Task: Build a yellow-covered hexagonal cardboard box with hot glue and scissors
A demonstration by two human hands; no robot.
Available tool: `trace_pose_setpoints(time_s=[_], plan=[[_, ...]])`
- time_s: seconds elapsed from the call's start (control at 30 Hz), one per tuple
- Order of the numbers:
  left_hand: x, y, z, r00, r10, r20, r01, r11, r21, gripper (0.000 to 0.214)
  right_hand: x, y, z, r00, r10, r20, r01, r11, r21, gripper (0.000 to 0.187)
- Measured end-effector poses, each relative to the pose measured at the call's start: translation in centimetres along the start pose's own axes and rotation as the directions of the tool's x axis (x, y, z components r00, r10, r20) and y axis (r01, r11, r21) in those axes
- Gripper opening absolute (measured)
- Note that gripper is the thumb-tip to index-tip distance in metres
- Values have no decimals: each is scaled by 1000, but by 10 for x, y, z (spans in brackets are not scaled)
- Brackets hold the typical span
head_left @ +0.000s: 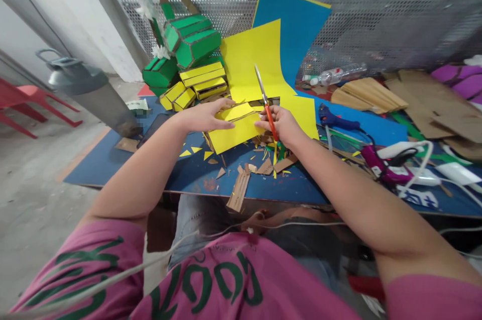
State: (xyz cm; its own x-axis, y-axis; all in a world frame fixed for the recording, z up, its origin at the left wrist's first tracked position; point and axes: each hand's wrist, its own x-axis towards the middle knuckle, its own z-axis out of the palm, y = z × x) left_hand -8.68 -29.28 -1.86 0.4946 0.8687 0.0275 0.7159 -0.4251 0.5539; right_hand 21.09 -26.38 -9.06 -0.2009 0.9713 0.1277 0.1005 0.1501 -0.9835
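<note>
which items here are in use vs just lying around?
In use: yellow-covered cardboard piece under left hand; scissors in right hand.
Lying about: glue gun, plastic bottle, green boxes, blue sheet, cardboard scraps.

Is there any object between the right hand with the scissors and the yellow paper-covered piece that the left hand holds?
Nothing visible. The right hand holds the orange-handled scissors, blades pointing up, right beside the yellow paper-covered cardboard piece. The left hand rests on that piece.
</note>
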Motion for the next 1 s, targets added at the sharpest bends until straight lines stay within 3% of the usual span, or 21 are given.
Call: trace_pose_setpoints(time_s=[0.3, 0.57, 0.7, 0.77, 0.87, 1.0], plan=[[-5, 11, 0, 997, -70, 8, 70, 997, 46, 102, -2, -2, 0, 1000, -1, 4, 1, 1000, 9, 64], [3, -2, 6, 996, -63, -67, 59, 996, -60, 93, -2, -2, 1, 1000, -19, 6, 19, 1000, -20, 66], [2, -4, 3, 992, -92, -86, 74, 977, -199, 92, -3, -5, 1, 1000, -18, -14, 18, 1000, 17, 66], [0, -3, -1, 987, -150, -58, 117, 917, -382, 95, -3, -8, 1, 998, -30, -50, 33, 998, 59, 62], [0, -2, -9, 975, -221, -22, 151, 735, -661, 97, -4, -11, -2, 993, -79, -90, 90, 989, 121, 60], [4, 0, -8, 986, -161, -46, 59, 595, -802, 80, -5, -13, -4, 990, -110, -92, 125, 976, 179, 66]])
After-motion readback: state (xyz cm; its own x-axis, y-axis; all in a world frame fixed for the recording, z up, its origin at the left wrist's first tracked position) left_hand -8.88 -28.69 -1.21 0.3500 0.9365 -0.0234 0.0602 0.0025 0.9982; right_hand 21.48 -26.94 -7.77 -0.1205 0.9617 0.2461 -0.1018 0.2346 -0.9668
